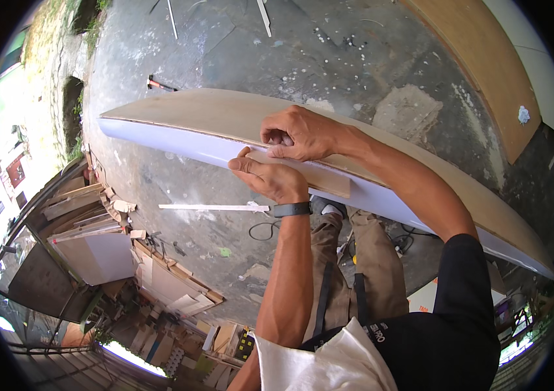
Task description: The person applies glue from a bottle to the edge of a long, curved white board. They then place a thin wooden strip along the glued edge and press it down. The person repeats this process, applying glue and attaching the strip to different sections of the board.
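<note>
1. So, right hand is mostly curled on the long panel; can't tell if it's gripping.
2. Left hand is half-curled by a tan strip, grip unclear.
3. Panel's crosswise before the person.

The panel runs crosswise before the person, above the floor. The right hand is at its near edge, the left hand just nearer the body; a wood piece lies along the near side, right of the left hand. Beyond the panel's left part, a hammer rests on the floor. A strip lies nearer, between panel and stacked boards at lower left. Far right, a wad sits on a sheet.
</note>
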`<action>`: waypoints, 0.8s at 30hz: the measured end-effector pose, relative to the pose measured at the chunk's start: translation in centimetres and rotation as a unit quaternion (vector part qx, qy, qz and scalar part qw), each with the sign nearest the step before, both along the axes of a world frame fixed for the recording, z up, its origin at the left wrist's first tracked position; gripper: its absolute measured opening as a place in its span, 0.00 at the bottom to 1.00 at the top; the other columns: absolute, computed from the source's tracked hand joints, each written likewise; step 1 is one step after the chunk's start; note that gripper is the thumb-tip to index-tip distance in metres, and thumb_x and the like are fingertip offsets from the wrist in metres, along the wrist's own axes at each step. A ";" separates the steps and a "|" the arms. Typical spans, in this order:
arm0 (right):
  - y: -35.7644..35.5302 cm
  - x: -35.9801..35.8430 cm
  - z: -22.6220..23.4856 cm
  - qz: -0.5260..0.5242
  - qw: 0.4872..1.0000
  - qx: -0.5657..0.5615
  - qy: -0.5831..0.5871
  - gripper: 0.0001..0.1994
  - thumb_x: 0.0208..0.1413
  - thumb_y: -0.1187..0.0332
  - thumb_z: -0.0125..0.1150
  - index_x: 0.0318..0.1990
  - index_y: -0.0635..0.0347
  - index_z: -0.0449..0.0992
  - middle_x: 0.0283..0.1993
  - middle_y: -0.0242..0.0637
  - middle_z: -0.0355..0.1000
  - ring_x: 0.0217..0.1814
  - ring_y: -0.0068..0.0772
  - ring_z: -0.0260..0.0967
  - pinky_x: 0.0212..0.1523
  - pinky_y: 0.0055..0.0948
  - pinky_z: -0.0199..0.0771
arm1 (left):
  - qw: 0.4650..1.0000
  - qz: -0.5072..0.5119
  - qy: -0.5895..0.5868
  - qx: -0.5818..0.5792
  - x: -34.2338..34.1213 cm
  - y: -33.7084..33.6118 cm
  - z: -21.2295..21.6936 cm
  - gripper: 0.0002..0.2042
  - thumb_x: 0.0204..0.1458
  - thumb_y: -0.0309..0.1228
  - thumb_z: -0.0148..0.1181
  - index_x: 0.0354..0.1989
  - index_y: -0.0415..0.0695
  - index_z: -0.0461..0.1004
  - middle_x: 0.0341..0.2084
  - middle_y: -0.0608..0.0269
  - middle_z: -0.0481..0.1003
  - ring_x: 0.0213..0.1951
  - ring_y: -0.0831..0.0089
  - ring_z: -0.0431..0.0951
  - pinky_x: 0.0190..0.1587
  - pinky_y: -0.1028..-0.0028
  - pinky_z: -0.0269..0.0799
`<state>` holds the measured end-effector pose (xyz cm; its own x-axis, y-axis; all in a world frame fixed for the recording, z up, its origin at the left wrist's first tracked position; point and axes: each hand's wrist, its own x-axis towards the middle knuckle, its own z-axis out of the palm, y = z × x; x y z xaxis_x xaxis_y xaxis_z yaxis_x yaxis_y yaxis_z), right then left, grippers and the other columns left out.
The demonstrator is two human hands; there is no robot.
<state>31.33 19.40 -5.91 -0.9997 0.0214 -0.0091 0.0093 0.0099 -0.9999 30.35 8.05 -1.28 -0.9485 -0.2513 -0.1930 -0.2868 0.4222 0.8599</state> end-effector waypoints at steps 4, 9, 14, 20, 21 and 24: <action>-1.1 -0.8 -0.6 -0.025 0.998 0.011 -0.053 0.14 0.51 0.65 0.74 0.36 0.65 0.77 0.29 0.38 0.74 0.30 0.28 0.71 0.35 0.31 0.75 | 1.000 0.007 -0.011 -0.026 0.0 0.2 0.3 0.38 0.71 0.62 0.22 0.49 0.34 0.66 0.46 0.46 0.70 0.50 0.56 0.74 0.57 0.59 0.70; -0.3 2.1 -0.2 -0.034 0.998 -0.017 -0.058 0.11 0.49 0.69 0.73 0.37 0.65 0.78 0.32 0.35 0.75 0.32 0.27 0.70 0.36 0.30 0.75 | 0.999 -0.002 -0.006 -0.032 0.1 -0.1 0.3 0.29 0.74 0.53 0.33 0.50 0.34 0.66 0.46 0.46 0.71 0.48 0.58 0.73 0.54 0.60 0.70; 1.6 7.6 1.0 -0.026 0.995 -0.031 -0.091 0.11 0.48 0.73 0.72 0.38 0.64 0.78 0.34 0.34 0.75 0.33 0.25 0.69 0.35 0.27 0.73 | 1.000 0.003 0.002 0.000 -0.1 -0.1 0.0 0.16 0.67 0.38 0.46 0.50 0.36 0.67 0.44 0.49 0.70 0.47 0.62 0.72 0.53 0.62 0.68; 0.9 6.9 1.1 -0.056 0.992 -0.023 -0.109 0.12 0.50 0.70 0.74 0.38 0.65 0.78 0.32 0.33 0.75 0.32 0.26 0.69 0.35 0.28 0.73 | 0.999 -0.013 -0.003 -0.040 0.0 -0.1 0.1 0.14 0.64 0.34 0.49 0.50 0.37 0.67 0.44 0.50 0.69 0.48 0.61 0.71 0.54 0.61 0.67; 0.4 5.6 0.8 -0.060 0.992 -0.017 -0.109 0.12 0.51 0.69 0.75 0.37 0.65 0.78 0.32 0.33 0.75 0.32 0.26 0.69 0.35 0.29 0.73 | 0.998 -0.019 -0.006 -0.065 0.0 -0.3 0.1 0.14 0.64 0.34 0.50 0.51 0.37 0.67 0.45 0.49 0.69 0.48 0.60 0.71 0.55 0.60 0.66; 0.4 4.3 0.3 -0.053 0.996 -0.003 -0.077 0.13 0.51 0.68 0.75 0.37 0.65 0.78 0.32 0.34 0.75 0.32 0.27 0.69 0.36 0.30 0.73 | 0.997 -0.027 -0.012 -0.074 0.0 -0.4 0.0 0.14 0.64 0.34 0.50 0.51 0.36 0.67 0.45 0.48 0.69 0.49 0.59 0.71 0.55 0.60 0.66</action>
